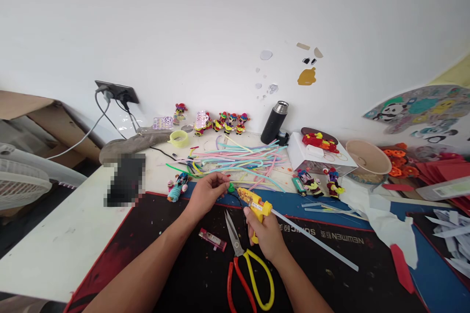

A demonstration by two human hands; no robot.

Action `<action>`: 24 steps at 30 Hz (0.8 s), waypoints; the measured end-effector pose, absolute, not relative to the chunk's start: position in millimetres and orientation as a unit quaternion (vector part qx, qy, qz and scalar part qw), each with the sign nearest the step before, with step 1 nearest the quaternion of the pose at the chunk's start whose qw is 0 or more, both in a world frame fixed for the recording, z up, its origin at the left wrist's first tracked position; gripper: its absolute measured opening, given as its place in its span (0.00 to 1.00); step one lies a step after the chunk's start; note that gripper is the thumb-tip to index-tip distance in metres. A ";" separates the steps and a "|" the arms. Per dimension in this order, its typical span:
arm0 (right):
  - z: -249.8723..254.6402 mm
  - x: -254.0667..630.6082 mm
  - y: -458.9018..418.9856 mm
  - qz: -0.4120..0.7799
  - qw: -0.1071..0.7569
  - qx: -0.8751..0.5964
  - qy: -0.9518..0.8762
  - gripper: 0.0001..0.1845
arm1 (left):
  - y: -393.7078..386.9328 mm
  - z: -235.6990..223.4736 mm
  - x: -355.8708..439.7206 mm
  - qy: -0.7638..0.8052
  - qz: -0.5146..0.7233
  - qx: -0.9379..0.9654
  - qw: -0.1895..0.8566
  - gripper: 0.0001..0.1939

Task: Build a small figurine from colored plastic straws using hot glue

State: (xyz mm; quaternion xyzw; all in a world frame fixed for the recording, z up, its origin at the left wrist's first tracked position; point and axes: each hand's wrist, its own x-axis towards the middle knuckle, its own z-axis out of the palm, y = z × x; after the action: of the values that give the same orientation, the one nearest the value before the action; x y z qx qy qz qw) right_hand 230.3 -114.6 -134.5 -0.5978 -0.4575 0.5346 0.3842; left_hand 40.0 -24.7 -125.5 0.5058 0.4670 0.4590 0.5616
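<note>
My right hand [267, 237] is wrapped round the handle of a yellow glue gun [253, 200], and a long translucent glue stick [316, 239] sticks out of its back. The gun's tip points left at a small green piece [231, 188], which my left hand [210, 193] pinches between its fingertips. What the piece is made into I cannot make out. Below the hands lie scissors [235, 242] with one red and one yellow handle, their blades pointing away from me. A pink-red lighter [213, 239] rests to their left. Beside my left hand is a small doll in light blue [177, 190].
Pastel pipe-cleaner-like strips [242, 159] lie heaped behind my hands. Several small dolls [231, 123] stand along the wall. A black thermos [275, 122], a white box [319, 154] and a roll of tape [178, 139] are at the back. White tissue [367, 210] lies at right.
</note>
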 end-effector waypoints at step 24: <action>-123.2 227.7 -114.3 0.534 0.383 -0.602 -0.454 0.36 | -23.9 -122.3 35.9 0.479 0.463 0.518 0.537 0.12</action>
State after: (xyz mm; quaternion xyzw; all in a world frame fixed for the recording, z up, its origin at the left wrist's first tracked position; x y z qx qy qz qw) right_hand 227.7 -114.3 -123.2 -0.6017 -0.4541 0.5338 0.3831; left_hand 35.9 -23.9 -122.3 0.5183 0.4786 0.4626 0.5370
